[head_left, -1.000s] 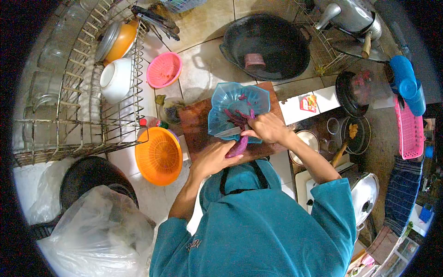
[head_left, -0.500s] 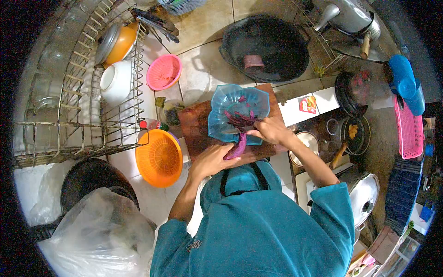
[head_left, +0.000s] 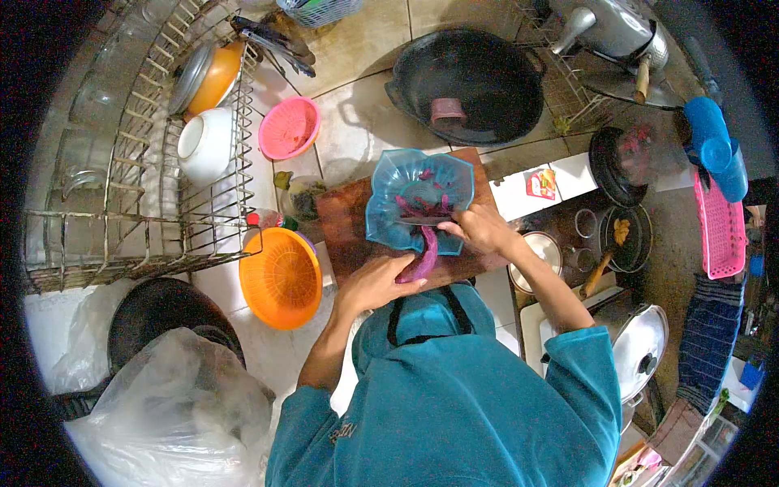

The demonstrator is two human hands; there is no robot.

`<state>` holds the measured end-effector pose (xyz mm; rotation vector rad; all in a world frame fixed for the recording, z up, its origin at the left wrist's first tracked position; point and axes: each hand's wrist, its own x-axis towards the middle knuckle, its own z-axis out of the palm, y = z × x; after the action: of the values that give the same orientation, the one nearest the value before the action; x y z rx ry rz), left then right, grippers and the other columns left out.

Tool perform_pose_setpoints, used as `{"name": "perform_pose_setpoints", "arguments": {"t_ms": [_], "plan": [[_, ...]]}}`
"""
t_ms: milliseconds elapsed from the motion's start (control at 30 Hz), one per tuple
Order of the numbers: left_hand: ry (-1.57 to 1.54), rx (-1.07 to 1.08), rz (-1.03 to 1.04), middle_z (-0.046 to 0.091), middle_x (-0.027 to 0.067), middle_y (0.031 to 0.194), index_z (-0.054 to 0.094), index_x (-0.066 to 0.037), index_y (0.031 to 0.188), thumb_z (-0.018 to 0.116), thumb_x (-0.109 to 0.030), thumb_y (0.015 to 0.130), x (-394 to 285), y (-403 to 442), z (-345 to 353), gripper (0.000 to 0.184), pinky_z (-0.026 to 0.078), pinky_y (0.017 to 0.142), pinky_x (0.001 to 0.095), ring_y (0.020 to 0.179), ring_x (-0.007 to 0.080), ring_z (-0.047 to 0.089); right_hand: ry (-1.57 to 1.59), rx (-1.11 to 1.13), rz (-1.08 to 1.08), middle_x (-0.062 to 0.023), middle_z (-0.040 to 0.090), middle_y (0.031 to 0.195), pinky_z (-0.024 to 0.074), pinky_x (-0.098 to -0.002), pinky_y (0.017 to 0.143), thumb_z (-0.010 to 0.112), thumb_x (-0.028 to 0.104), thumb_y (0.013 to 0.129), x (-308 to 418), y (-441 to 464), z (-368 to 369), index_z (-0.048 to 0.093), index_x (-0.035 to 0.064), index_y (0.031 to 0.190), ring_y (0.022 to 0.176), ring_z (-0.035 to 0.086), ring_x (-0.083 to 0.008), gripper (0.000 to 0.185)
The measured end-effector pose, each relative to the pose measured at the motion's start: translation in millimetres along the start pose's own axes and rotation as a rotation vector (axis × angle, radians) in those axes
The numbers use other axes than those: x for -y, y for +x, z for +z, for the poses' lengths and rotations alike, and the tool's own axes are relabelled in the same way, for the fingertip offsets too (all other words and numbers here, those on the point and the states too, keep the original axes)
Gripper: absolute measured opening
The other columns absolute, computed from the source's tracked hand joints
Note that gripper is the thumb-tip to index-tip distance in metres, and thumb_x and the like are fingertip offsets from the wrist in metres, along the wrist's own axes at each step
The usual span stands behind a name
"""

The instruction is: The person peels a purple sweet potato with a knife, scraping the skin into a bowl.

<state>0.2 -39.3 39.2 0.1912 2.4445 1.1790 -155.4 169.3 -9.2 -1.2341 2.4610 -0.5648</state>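
A translucent blue bowl [head_left: 385, 195] with a wavy rim rests on a brown wooden board [head_left: 345, 223]. Purple cut pieces [head_left: 422, 203] lie inside it. My left hand [head_left: 377, 282] is closed round the lower end of a long purple vegetable [head_left: 425, 258], whose upper end reaches over the bowl's near edge. In my right hand [head_left: 477, 230] is a knife [head_left: 422, 220], its blade pointing left across the bowl, just above the vegetable's tip. The knife's handle is hidden by my fingers.
An orange basket [head_left: 280, 278] and a pink basket [head_left: 289, 128] stand left of the board. Behind it sits a large black wok [head_left: 487, 81]. A wire dish rack [head_left: 138, 203] is at the left, a stove with a lidded pot [head_left: 637, 349] at the right.
The knife blade has moved up off the vegetable and now lies more level across the bowl. My left hand keeps nearly the same place with the vegetable in it.
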Motion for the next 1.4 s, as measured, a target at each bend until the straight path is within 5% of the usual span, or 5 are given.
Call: {"name": "perform_pose_setpoints", "arguments": {"t_ms": [367, 467, 667, 1267, 1400], "plan": [[0.0, -0.305, -0.002, 0.06, 0.0224, 0.111, 0.05, 0.002, 0.124, 0.065, -0.036, 0.085, 7.4, -13.6, -0.4, 0.056, 0.049, 0.081, 0.0397, 0.09, 0.034, 0.063, 0.174, -0.089, 0.006, -0.0257, 0.059, 0.063, 0.0481, -0.051, 0.061, 0.047, 0.049, 0.092, 38.2, -26.1, -36.3, 0.06, 0.0, 0.076, 0.065, 0.059, -0.0451, 0.053], [-0.342, -0.17, -0.058, 0.054, 0.0208, 0.125, 0.046, 0.002, 0.13, 0.064, -0.034, 0.086, -12.0, -15.4, -12.9, 0.06, 0.043, 0.094, 0.0394, 0.108, 0.0345, 0.057, 0.035, -0.12, -0.071, -0.0229, 0.058, 0.06, 0.0484, -0.0489, 0.057, 0.047, 0.051, 0.091, 56.4, -32.7, -38.9, 0.059, 0.0003, 0.078, 0.062, 0.06, -0.0427, 0.053], [-0.299, -0.226, 0.064, 0.054, 0.0202, 0.126, 0.048, 0.001, 0.129, 0.063, -0.03, 0.087, -11.9, -25.1, -7.9, 0.054, 0.034, 0.103, 0.0395, 0.12, 0.0317, 0.049, -0.026, -0.202, -0.081, -0.0203, 0.055, 0.052, 0.0454, -0.0476, 0.049, 0.05, 0.052, 0.089, 82.3, -35.0, -52.7, 0.057, 0.0007, 0.075, 0.053, 0.057, -0.0406, 0.054], [-0.271, -0.475, 0.219, 0.061, 0.0181, 0.112, 0.058, -0.002, 0.117, 0.054, -0.045, 0.085, -2.5, -20.2, 17.6, 0.053, 0.039, 0.095, 0.0406, 0.108, 0.0338, 0.056, -0.082, -0.227, -0.082, -0.0167, 0.056, 0.051, 0.047, -0.0432, 0.043, 0.05, 0.058, 0.086, 104.2, -40.9, -53.8, 0.055, 0.0027, 0.074, 0.048, 0.06, -0.0349, 0.057], [-0.345, -0.478, 0.21, 0.063, 0.0127, 0.097, 0.059, -0.001, 0.113, 0.055, -0.04, 0.086, 0.6, -19.5, 22.7, 0.048, 0.046, 0.079, 0.0358, 0.088, 0.0249, 0.061, -0.04, -0.268, -0.106, -0.0167, 0.052, 0.048, 0.042, -0.0451, 0.042, 0.053, 0.057, 0.085, 109.4, -44.2, -52.9, 0.052, 0.0036, 0.073, 0.045, 0.055, -0.0371, 0.054]]}}
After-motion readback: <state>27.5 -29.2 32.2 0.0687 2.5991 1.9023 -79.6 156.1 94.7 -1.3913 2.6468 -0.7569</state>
